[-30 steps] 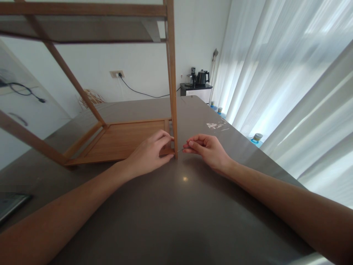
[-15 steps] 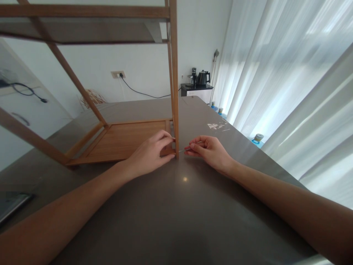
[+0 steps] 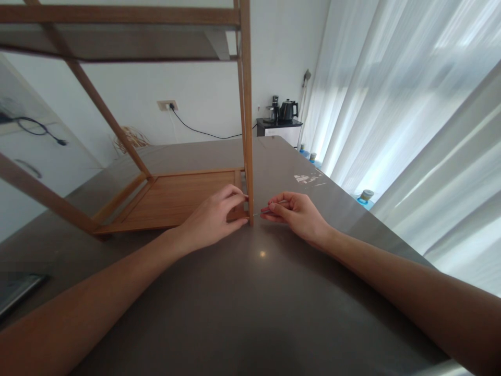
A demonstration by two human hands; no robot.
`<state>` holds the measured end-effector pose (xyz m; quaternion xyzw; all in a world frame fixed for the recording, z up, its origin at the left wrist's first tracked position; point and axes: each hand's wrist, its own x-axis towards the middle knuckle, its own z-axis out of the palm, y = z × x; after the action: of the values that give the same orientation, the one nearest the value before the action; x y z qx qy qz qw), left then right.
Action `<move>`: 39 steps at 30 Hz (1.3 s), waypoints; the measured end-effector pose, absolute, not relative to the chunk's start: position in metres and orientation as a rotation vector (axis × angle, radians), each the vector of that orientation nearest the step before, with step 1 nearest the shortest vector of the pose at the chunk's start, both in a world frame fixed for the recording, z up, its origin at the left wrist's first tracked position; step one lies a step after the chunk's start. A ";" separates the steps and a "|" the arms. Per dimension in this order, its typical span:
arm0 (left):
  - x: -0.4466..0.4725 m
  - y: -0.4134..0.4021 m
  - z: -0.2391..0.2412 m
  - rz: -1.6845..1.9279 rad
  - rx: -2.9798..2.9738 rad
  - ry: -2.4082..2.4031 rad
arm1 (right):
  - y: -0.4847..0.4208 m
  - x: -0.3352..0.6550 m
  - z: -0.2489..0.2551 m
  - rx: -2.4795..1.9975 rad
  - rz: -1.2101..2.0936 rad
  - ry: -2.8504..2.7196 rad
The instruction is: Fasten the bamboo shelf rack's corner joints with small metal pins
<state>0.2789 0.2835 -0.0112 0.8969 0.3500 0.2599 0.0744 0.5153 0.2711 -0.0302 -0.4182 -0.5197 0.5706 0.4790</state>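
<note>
A wooden shelf rack (image 3: 183, 193) stands on the grey table, its slim upright leg (image 3: 246, 115) rising in the middle of the view. The thumb and fingers of my left hand (image 3: 213, 216) hold this leg low down, from its left side, by the corner of the bottom shelf. To the right of the leg, my right hand (image 3: 293, 213) is closed in a pinch on a thin metal rod (image 3: 256, 214), which points at the leg's lower end. My fingers hide most of the rod, and I cannot tell whether its tip is inside the leg.
Scraps of white paper (image 3: 307, 179) lie on the table (image 3: 250, 308) at the right. A dark flat device (image 3: 19, 292) is at the left edge. Behind stand a black kettle (image 3: 288, 110) and a low cabinet (image 3: 278, 133). White curtains (image 3: 391, 104) and blue-capped bottles (image 3: 366, 197) line the right.
My right fingertips have shifted very slightly left toward the leg. My left hand and the rack look the same.
</note>
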 end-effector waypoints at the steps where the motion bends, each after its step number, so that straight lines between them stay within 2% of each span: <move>1: 0.279 0.284 -0.011 0.778 2.681 1.043 | 0.271 0.515 -0.031 -1.023 1.391 -1.267; 14: 0.275 0.286 -0.005 0.746 2.614 0.984 | 0.272 0.499 -0.036 -1.068 1.380 -1.085; 25: 0.277 0.275 0.022 0.898 2.404 1.050 | 0.250 0.504 -0.032 -0.845 1.084 -1.361; 34: 0.274 0.268 0.025 0.879 2.409 1.053 | 0.254 0.500 -0.016 -0.783 1.343 -1.218; 39: 0.272 0.265 0.030 0.947 2.410 1.054 | 0.249 0.495 -0.010 -0.772 1.369 -1.168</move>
<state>0.2719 0.2655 0.0301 0.8491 0.3715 0.3338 0.1721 0.4951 0.2488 -0.0104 -0.3273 -0.4950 0.5801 0.5579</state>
